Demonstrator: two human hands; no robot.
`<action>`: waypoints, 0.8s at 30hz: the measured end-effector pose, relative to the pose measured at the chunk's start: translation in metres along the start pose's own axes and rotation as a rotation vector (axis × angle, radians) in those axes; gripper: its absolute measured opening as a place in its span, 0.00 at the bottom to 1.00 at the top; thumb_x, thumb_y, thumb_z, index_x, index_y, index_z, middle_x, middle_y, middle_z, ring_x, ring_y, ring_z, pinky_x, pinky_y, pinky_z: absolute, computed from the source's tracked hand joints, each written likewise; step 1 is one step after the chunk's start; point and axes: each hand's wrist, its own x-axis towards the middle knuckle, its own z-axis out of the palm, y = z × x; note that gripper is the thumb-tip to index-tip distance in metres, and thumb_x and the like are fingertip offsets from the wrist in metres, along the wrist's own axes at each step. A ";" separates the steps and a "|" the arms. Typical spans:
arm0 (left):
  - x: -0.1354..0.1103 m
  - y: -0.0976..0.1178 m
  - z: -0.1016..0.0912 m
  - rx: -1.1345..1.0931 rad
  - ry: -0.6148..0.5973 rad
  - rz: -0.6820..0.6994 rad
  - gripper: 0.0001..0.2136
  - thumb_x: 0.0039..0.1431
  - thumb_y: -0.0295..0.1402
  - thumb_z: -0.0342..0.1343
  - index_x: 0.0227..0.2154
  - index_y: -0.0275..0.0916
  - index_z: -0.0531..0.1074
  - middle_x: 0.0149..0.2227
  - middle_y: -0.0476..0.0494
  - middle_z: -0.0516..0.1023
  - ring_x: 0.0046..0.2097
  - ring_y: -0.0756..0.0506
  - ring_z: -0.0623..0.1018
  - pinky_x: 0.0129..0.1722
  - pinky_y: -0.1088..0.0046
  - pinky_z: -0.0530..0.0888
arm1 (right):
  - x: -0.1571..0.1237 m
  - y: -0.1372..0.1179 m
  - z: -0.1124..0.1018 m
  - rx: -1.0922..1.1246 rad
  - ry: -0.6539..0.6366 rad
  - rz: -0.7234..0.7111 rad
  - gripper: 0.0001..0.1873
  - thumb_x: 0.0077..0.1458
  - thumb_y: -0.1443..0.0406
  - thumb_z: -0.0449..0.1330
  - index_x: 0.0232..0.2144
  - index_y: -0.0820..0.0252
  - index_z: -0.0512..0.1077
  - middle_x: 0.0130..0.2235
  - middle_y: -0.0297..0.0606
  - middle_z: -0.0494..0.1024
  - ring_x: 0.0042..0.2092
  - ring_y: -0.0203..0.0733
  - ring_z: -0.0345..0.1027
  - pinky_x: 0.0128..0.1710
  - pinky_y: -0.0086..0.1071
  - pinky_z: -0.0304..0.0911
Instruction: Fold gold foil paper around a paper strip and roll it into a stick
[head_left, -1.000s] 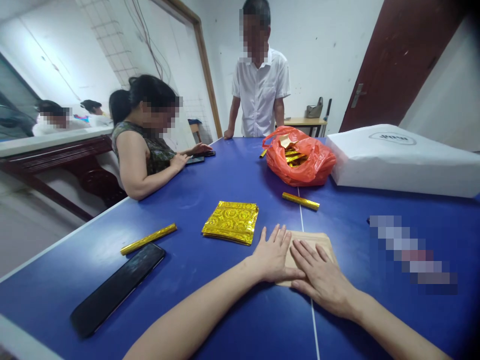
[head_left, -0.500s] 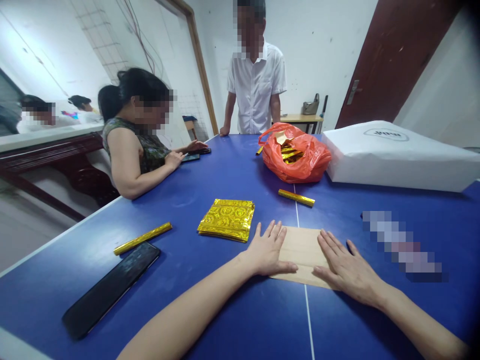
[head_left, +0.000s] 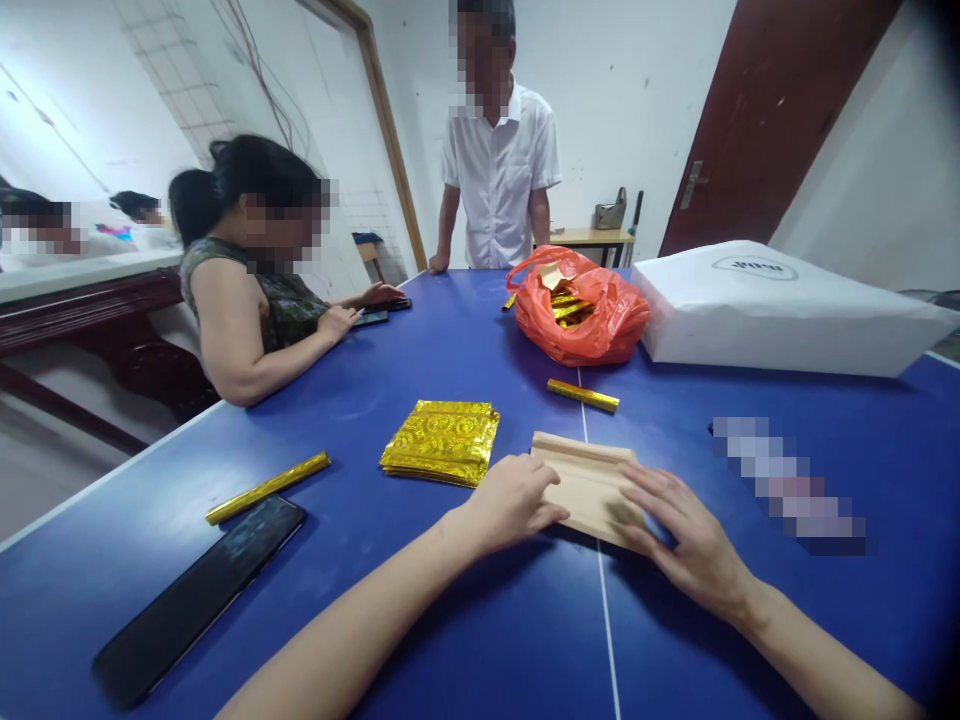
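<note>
A tan paper sheet (head_left: 585, 480) lies on the blue table (head_left: 420, 350) in front of me, its far edge curled up into a roll. My left hand (head_left: 514, 500) grips the sheet's left edge with bent fingers. My right hand (head_left: 679, 535) rests on its right side, fingers pressing down on it. A stack of gold foil sheets (head_left: 442, 440) sits just left of my left hand.
One rolled gold stick (head_left: 583, 396) lies beyond the sheet, another (head_left: 268, 487) at the left beside a black phone (head_left: 199, 598). An orange bag (head_left: 577, 310) of gold rolls and a white package (head_left: 780, 310) stand farther back. A seated person (head_left: 255, 275) and a standing person (head_left: 495, 170) are at the table.
My hands went from lying flat on the sheet to moving apart, then curling onto its sides. The sheet's far edge has rolled up toward me.
</note>
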 end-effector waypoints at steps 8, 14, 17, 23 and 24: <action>-0.003 0.003 0.007 0.046 -0.119 0.094 0.08 0.53 0.31 0.52 0.37 0.36 0.65 0.37 0.42 0.69 0.39 0.44 0.68 0.38 0.70 0.66 | 0.003 -0.017 0.002 0.167 -0.187 -0.034 0.08 0.54 0.69 0.54 0.38 0.59 0.67 0.47 0.44 0.72 0.49 0.43 0.65 0.49 0.42 0.61; -0.003 0.005 0.010 0.060 -0.144 0.087 0.07 0.59 0.30 0.44 0.33 0.37 0.67 0.35 0.42 0.68 0.37 0.45 0.68 0.33 0.72 0.66 | 0.002 -0.014 0.008 0.186 -0.104 -0.060 0.11 0.56 0.72 0.50 0.39 0.57 0.68 0.44 0.41 0.74 0.46 0.40 0.67 0.47 0.40 0.63; -0.003 0.004 0.012 0.014 -0.166 0.076 0.08 0.58 0.29 0.44 0.33 0.37 0.69 0.34 0.43 0.69 0.36 0.45 0.69 0.33 0.72 0.66 | 0.002 -0.014 0.008 0.188 -0.100 -0.042 0.12 0.56 0.71 0.49 0.40 0.58 0.68 0.42 0.41 0.73 0.43 0.40 0.67 0.44 0.38 0.64; -0.001 0.003 0.015 -0.087 -0.153 0.029 0.05 0.55 0.29 0.50 0.31 0.37 0.70 0.32 0.45 0.71 0.35 0.46 0.71 0.34 0.72 0.66 | 0.002 -0.015 0.006 0.162 -0.140 0.006 0.10 0.57 0.71 0.48 0.36 0.58 0.69 0.37 0.40 0.71 0.37 0.39 0.65 0.35 0.35 0.64; -0.001 0.003 0.015 -0.103 -0.157 0.015 0.04 0.54 0.30 0.51 0.31 0.37 0.70 0.32 0.45 0.72 0.35 0.46 0.71 0.34 0.73 0.66 | 0.002 -0.015 0.005 0.168 -0.138 0.013 0.10 0.57 0.71 0.48 0.35 0.58 0.69 0.36 0.40 0.71 0.36 0.39 0.65 0.35 0.34 0.63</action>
